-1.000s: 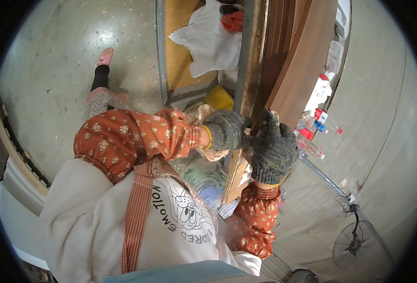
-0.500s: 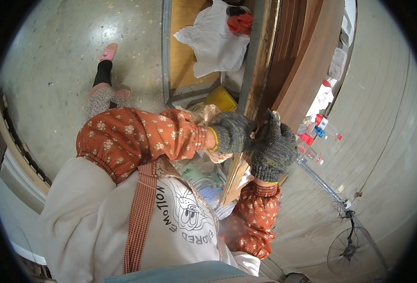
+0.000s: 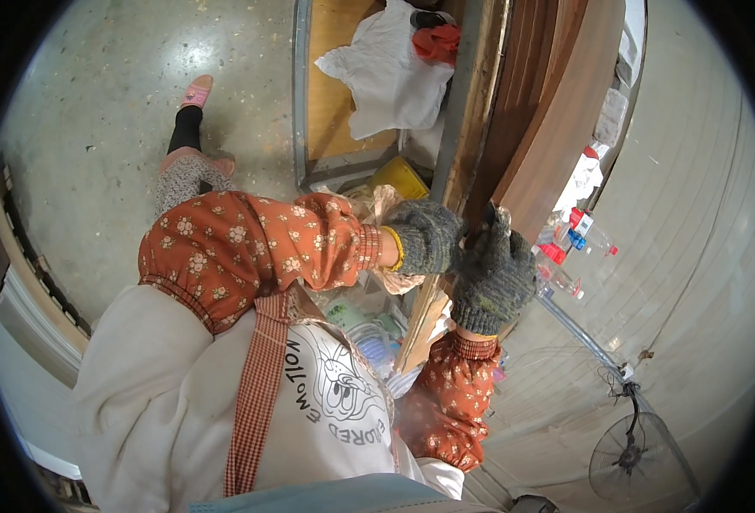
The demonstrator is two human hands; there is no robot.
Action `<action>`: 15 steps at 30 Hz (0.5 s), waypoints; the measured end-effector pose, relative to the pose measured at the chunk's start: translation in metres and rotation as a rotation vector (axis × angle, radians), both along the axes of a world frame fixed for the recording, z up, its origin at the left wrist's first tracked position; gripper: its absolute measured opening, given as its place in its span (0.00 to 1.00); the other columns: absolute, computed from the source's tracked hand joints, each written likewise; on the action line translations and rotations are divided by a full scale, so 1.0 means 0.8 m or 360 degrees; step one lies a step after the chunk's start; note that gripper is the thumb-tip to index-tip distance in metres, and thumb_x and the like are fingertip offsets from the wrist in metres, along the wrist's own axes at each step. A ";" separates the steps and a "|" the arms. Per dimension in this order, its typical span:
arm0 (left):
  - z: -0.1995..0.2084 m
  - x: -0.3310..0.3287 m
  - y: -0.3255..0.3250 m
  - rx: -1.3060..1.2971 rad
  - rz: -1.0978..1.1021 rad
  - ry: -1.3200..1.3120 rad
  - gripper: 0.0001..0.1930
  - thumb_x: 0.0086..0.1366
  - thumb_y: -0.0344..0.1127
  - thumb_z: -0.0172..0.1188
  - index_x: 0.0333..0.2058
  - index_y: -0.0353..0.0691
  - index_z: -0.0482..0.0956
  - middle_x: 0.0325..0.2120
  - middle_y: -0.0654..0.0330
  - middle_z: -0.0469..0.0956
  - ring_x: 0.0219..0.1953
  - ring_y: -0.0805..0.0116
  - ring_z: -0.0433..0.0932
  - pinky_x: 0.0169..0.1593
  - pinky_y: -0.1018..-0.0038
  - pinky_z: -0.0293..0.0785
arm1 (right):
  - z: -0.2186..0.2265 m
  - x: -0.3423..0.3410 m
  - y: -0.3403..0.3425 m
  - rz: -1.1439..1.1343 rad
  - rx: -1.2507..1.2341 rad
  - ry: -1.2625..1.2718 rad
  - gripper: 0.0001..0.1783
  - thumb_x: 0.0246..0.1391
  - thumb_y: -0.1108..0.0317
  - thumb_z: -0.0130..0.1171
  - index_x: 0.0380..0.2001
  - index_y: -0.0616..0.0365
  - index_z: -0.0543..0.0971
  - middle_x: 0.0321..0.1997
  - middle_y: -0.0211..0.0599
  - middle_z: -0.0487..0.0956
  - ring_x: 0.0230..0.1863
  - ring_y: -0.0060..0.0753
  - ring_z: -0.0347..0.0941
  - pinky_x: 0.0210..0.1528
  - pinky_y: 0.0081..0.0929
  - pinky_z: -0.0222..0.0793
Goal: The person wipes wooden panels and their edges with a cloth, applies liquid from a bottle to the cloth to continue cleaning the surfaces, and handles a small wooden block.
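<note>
Both of my hands wear dark grey knitted gloves with yellow cuffs, and they are close together at the near end of a stack of long brown boards [image 3: 557, 128]. My left hand [image 3: 426, 238] has its fingers curled, pointing toward the right hand. My right hand [image 3: 494, 278] is bent round beside it, also closed, with its fingertips by the lower end of the boards. Between the gloves is a dark area. Whatever the hands grip there is hidden by the gloves.
A metal-framed bench [image 3: 302, 103] holds a white cloth [image 3: 399, 77] and a red cloth [image 3: 435, 44]. Below my arms are a yellow container [image 3: 401, 178], a cardboard piece [image 3: 418, 329] and plastic items [image 3: 373, 342]. Plastic bottles [image 3: 565, 278] and a fan [image 3: 629, 457] are at right.
My right hand and forearm have shifted slightly left, and the glove has turned a little. My left hand stays almost in place. The boards look unmoved.
</note>
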State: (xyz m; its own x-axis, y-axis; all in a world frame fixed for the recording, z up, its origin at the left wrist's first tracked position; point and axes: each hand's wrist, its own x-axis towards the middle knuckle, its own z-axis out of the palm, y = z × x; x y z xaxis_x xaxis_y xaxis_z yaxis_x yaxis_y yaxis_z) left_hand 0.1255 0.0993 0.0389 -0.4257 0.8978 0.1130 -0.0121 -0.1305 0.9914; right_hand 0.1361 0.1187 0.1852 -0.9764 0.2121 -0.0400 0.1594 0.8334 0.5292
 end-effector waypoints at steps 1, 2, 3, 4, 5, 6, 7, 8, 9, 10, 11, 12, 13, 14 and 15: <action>-0.010 0.012 0.011 0.0069 0.0028 -0.0097 0.14 0.56 0.43 0.58 0.35 0.40 0.80 0.31 0.50 0.80 0.36 0.51 0.79 0.38 0.64 0.73 | -0.002 -0.003 0.000 0.0037 -0.0017 0.0039 0.15 0.49 0.70 0.58 0.42 0.47 0.79 0.28 0.40 0.77 0.29 0.45 0.73 0.31 0.39 0.69; -0.009 0.012 0.012 0.0143 0.0044 -0.0189 0.14 0.56 0.44 0.58 0.35 0.40 0.79 0.31 0.50 0.80 0.36 0.51 0.79 0.39 0.64 0.73 | -0.005 -0.002 0.003 0.0063 -0.0028 0.0083 0.15 0.49 0.70 0.58 0.42 0.47 0.79 0.29 0.40 0.77 0.30 0.45 0.74 0.31 0.38 0.69; -0.009 0.012 0.013 0.0097 0.0161 -0.0085 0.15 0.55 0.48 0.57 0.27 0.41 0.80 0.25 0.49 0.79 0.31 0.51 0.79 0.35 0.61 0.73 | -0.005 0.001 0.005 0.0055 -0.0020 0.0085 0.15 0.49 0.70 0.58 0.42 0.47 0.79 0.29 0.40 0.77 0.30 0.45 0.74 0.31 0.38 0.69; -0.009 0.012 0.014 0.0052 0.0277 0.0018 0.19 0.54 0.52 0.56 0.19 0.41 0.81 0.20 0.49 0.78 0.26 0.51 0.79 0.31 0.59 0.73 | -0.006 0.004 0.007 0.0073 -0.0016 0.0078 0.15 0.49 0.70 0.58 0.42 0.48 0.79 0.29 0.40 0.77 0.30 0.45 0.74 0.32 0.38 0.69; 0.001 0.003 -0.001 0.0028 0.0288 0.0026 0.19 0.54 0.52 0.56 0.19 0.41 0.81 0.20 0.49 0.78 0.26 0.51 0.79 0.31 0.59 0.73 | -0.002 0.000 0.005 0.0110 -0.0045 0.0079 0.15 0.49 0.70 0.58 0.43 0.49 0.79 0.29 0.40 0.77 0.30 0.46 0.74 0.32 0.38 0.69; 0.009 -0.007 -0.014 -0.0026 0.0195 0.0183 0.14 0.54 0.46 0.56 0.27 0.40 0.80 0.25 0.49 0.79 0.31 0.51 0.79 0.35 0.62 0.73 | -0.001 0.001 0.006 0.0124 -0.0046 0.0076 0.15 0.49 0.70 0.58 0.43 0.49 0.79 0.29 0.40 0.77 0.30 0.46 0.74 0.32 0.38 0.69; 0.013 -0.013 -0.020 -0.0081 0.0100 0.0339 0.13 0.54 0.40 0.57 0.35 0.39 0.79 0.31 0.49 0.79 0.36 0.52 0.79 0.39 0.64 0.73 | 0.002 0.007 0.008 0.0067 -0.0077 0.0025 0.15 0.50 0.70 0.58 0.43 0.49 0.79 0.29 0.40 0.77 0.31 0.46 0.74 0.32 0.38 0.69; 0.011 -0.016 -0.019 -0.0085 0.0113 0.0337 0.13 0.54 0.40 0.57 0.35 0.39 0.79 0.31 0.49 0.79 0.36 0.52 0.79 0.39 0.64 0.73 | 0.002 0.009 0.011 0.0008 -0.0108 -0.0026 0.15 0.50 0.69 0.58 0.44 0.50 0.79 0.29 0.41 0.77 0.31 0.46 0.74 0.33 0.39 0.69; 0.010 -0.015 -0.019 -0.0056 0.0106 0.0354 0.13 0.53 0.39 0.57 0.35 0.39 0.79 0.30 0.49 0.79 0.36 0.52 0.79 0.39 0.64 0.73 | 0.001 0.010 0.010 -0.0031 -0.0093 -0.0032 0.16 0.50 0.69 0.58 0.44 0.51 0.79 0.29 0.41 0.77 0.31 0.46 0.74 0.33 0.39 0.68; 0.010 -0.013 -0.018 -0.0028 0.0100 0.0371 0.13 0.52 0.39 0.58 0.35 0.39 0.79 0.30 0.49 0.79 0.35 0.52 0.79 0.39 0.63 0.73 | 0.001 0.009 0.009 -0.0032 -0.0091 -0.0036 0.16 0.50 0.69 0.58 0.44 0.51 0.79 0.29 0.41 0.77 0.31 0.46 0.74 0.33 0.39 0.68; 0.009 -0.011 -0.017 -0.0025 0.0099 0.0369 0.13 0.52 0.39 0.58 0.35 0.39 0.79 0.30 0.49 0.79 0.35 0.52 0.79 0.39 0.63 0.73 | 0.001 0.005 0.008 -0.0026 -0.0091 -0.0041 0.15 0.50 0.69 0.57 0.44 0.50 0.79 0.29 0.41 0.77 0.31 0.46 0.74 0.33 0.39 0.68; 0.007 -0.011 -0.015 0.0014 0.0083 0.0411 0.14 0.52 0.39 0.58 0.35 0.39 0.79 0.30 0.49 0.79 0.35 0.51 0.79 0.39 0.63 0.73 | 0.001 0.001 0.008 -0.0017 -0.0094 -0.0043 0.15 0.51 0.69 0.57 0.44 0.50 0.79 0.28 0.41 0.77 0.30 0.46 0.74 0.32 0.39 0.68; 0.005 -0.010 -0.013 0.0052 0.0068 0.0453 0.14 0.51 0.39 0.58 0.35 0.39 0.79 0.29 0.50 0.79 0.35 0.51 0.78 0.39 0.62 0.73 | 0.000 0.000 0.007 -0.0014 -0.0096 -0.0043 0.15 0.51 0.69 0.57 0.44 0.50 0.79 0.28 0.41 0.77 0.30 0.46 0.74 0.32 0.39 0.68; 0.003 -0.007 -0.011 0.0051 0.0071 0.0454 0.14 0.51 0.39 0.58 0.35 0.39 0.79 0.29 0.50 0.79 0.35 0.51 0.78 0.39 0.62 0.73 | 0.000 -0.001 0.005 0.0006 -0.0101 -0.0016 0.15 0.51 0.69 0.57 0.44 0.50 0.79 0.28 0.41 0.77 0.30 0.46 0.74 0.32 0.39 0.68; 0.001 -0.007 -0.011 0.0020 0.0062 0.0460 0.14 0.51 0.39 0.58 0.35 0.39 0.79 0.29 0.50 0.79 0.35 0.51 0.78 0.38 0.62 0.73 | -0.002 -0.003 0.004 0.0028 -0.0108 0.0011 0.15 0.51 0.69 0.56 0.44 0.49 0.79 0.27 0.41 0.77 0.30 0.46 0.74 0.32 0.39 0.68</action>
State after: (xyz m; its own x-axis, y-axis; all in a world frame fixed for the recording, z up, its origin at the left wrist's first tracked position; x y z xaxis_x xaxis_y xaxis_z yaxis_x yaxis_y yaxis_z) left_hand 0.1198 0.0906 0.0397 -0.4085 0.8790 0.2458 0.2757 -0.1379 0.9513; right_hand 0.1337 0.1217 0.1837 -0.9803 0.1920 -0.0469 0.1479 0.8699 0.4705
